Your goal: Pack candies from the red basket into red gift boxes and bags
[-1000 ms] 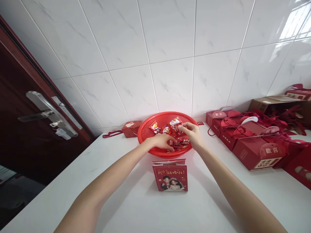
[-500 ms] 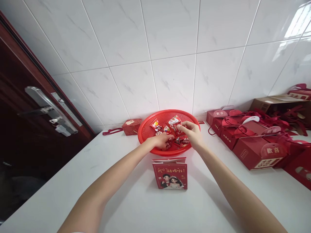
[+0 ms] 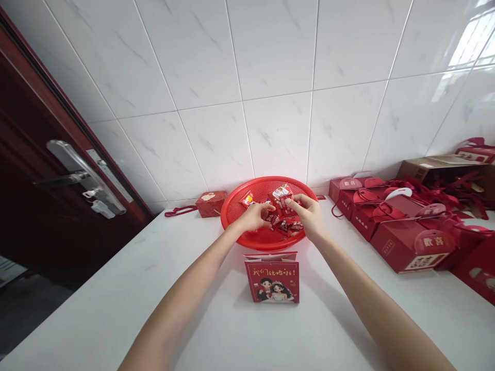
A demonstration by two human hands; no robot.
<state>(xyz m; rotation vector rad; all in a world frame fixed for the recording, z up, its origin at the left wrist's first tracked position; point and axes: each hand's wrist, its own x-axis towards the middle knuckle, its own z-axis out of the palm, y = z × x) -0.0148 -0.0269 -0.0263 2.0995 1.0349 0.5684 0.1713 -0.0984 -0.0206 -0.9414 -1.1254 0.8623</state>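
Note:
A round red plastic basket (image 3: 232, 206) stands against the tiled wall with several wrapped candies (image 3: 291, 225) in it. My left hand (image 3: 257, 216) is over the basket's left part, its thumb and fingers curled around a red-wrapped candy (image 3: 273, 220). Over the right part, my right hand (image 3: 307, 212) pinches a red and white packet (image 3: 282, 196) between thumb and fingers. In front of the basket, an upright red paper box (image 3: 273, 281) with a cartoon couple on its face has its top open.
At the right stand several red gift boxes (image 3: 410, 245) with ribbons and a brown carton (image 3: 421, 167). A small red box (image 3: 211, 204) lies left of the basket. A dark red door (image 3: 34, 154) with keys in its lock is at the left.
My left hand has lifted slightly and its fingers have curled at the candies. My right hand has barely moved and keeps its pinch. The view has shifted slightly.

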